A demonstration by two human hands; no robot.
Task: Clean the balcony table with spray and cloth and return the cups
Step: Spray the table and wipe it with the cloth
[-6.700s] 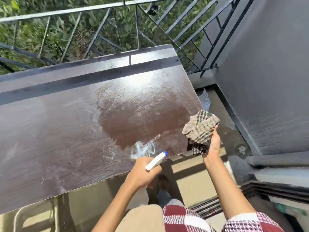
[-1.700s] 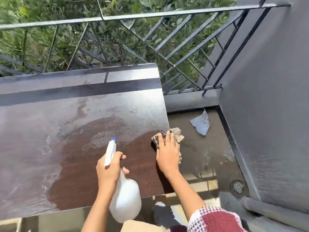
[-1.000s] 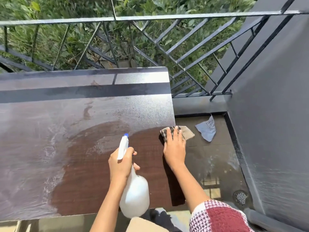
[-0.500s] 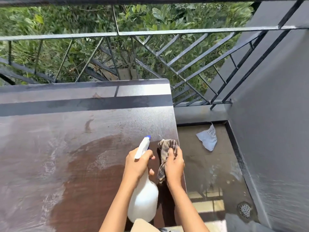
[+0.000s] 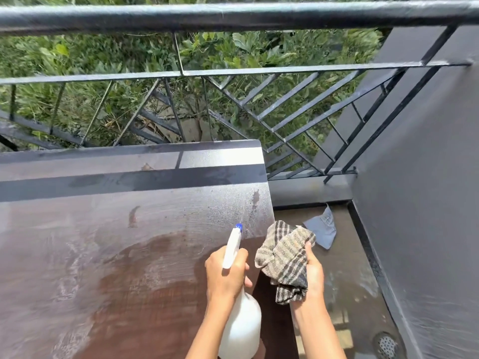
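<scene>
Head view: the left grip [image 5: 225, 270] is curled round a white spray bottle [image 5: 242, 330] over the near right part of the desk [image 5: 103, 242]. Its blue tip points at the desk's far side. The right grip [image 5: 315, 273] clutches a bunched striped cloth [image 5: 283, 257] at the desk's right edge. The desk's middle looks wet.

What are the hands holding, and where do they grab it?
The left hand grips the white plastic spray bottle round its neck. The right hand clutches the bunched brown-checked cloth by its right side.
</scene>
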